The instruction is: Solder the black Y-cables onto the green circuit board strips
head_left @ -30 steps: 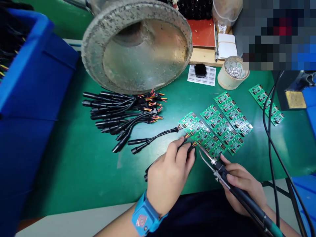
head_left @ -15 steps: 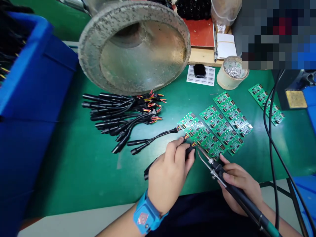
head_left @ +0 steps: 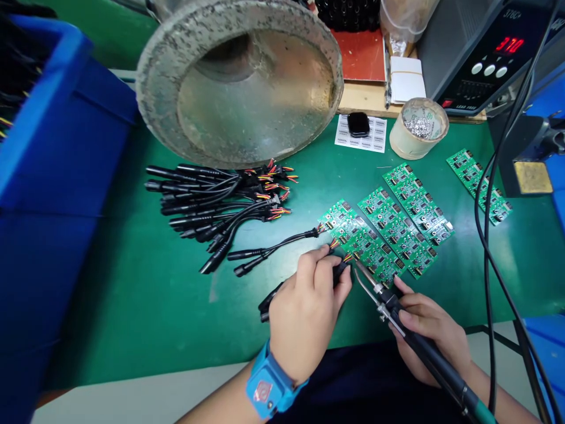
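Observation:
My left hand (head_left: 304,312), with a blue strap at the wrist, is closed on a black cable (head_left: 270,301). The cable's coloured wire ends (head_left: 348,258) lie at the near edge of a green circuit board panel (head_left: 364,241). My right hand (head_left: 430,330) grips a black soldering iron (head_left: 424,350). Its tip, with a thin curved metal tube beside it, is close to those wire ends; whether they touch I cannot tell. Another black cable (head_left: 282,240) lies with its wires at the same panel, farther left. A second set of wires meets the panel just beyond my left fingers.
A wide metal fume hood (head_left: 165,132) stands over a pile of black cables (head_left: 216,203). More board panels (head_left: 419,203) lie to the right, near a solder tub (head_left: 412,144) and a soldering station (head_left: 479,65) reading 370. Black cords (head_left: 487,259) hang at right; a blue bin (head_left: 83,147) is at left.
The view has shifted slightly, and the station's display now shows. My left hand has moved a little to the right; the soldering iron stays near the same wire ends.

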`<state>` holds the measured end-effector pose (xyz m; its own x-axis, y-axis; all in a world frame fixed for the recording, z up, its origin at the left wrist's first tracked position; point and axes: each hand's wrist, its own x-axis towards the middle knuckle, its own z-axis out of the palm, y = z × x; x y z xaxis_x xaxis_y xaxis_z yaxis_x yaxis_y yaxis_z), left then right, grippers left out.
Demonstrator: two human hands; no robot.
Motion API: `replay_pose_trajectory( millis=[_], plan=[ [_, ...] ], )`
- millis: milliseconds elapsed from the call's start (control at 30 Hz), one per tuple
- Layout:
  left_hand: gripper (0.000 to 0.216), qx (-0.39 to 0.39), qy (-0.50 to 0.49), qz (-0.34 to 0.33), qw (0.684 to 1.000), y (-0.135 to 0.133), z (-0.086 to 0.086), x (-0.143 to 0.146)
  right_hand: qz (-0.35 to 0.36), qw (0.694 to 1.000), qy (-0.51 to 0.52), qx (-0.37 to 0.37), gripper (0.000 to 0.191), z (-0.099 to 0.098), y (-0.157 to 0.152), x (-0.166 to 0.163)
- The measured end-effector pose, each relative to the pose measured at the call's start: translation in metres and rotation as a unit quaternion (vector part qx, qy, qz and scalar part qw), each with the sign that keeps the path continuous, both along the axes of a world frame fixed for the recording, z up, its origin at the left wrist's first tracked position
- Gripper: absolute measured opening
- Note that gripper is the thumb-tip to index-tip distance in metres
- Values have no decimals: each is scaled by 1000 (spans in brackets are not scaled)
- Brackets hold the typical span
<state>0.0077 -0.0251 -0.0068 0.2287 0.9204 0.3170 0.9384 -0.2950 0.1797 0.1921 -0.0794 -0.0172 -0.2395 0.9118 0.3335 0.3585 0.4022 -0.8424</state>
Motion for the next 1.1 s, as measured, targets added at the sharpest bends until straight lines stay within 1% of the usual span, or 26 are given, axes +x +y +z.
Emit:
replay_pose_trajectory(
  millis=[133, 233, 400, 500, 567, 633, 700, 800, 933, 1000, 1100],
  plan=[
    [12, 2, 3, -1, 1000, 0, 0, 0, 1, 1000, 18, -1, 48, 4, 2, 0],
    [12, -2, 6, 0, 1000, 0, 0, -1, -26, 998, 59, -2, 49, 6, 3, 0],
    [12, 3, -1, 0, 1000, -1, -1, -1, -55, 993, 103, -26, 41, 8, 4, -3],
    [15, -5, -28, -3, 1000, -1, -1, -3, -71, 988, 131, -27, 38, 8, 5, -4],
    [17, -38, -70, -21, 997, -1, -1, -6, -59, 987, 148, -29, 38, 7, 5, -3],
    [16, -77, -119, -48, 989, 0, -2, -10, -42, 986, 157, -32, 40, 7, 5, -1],
    [15, -101, -157, -74, 980, 3, -3, -14, -33, 987, 156, -36, 44, 6, 5, 1],
    [15, -124, -190, -100, 969, 11, -4, -19, -27, 988, 148, -43, 48, 5, 4, 2],
    [14, -175, -227, -133, 949, 25, 0, -25, -25, 988, 149, -37, 50, 4, 4, 2],
    [13, -182, -234, -156, 942, 30, 1, -28, -27, 987, 154, -31, 50, 3, 4, 1],
    [12, -153, -225, -183, 945, 33, 0, -30, -26, 987, 155, -28, 51, 2, 3, 2]
  ],
)
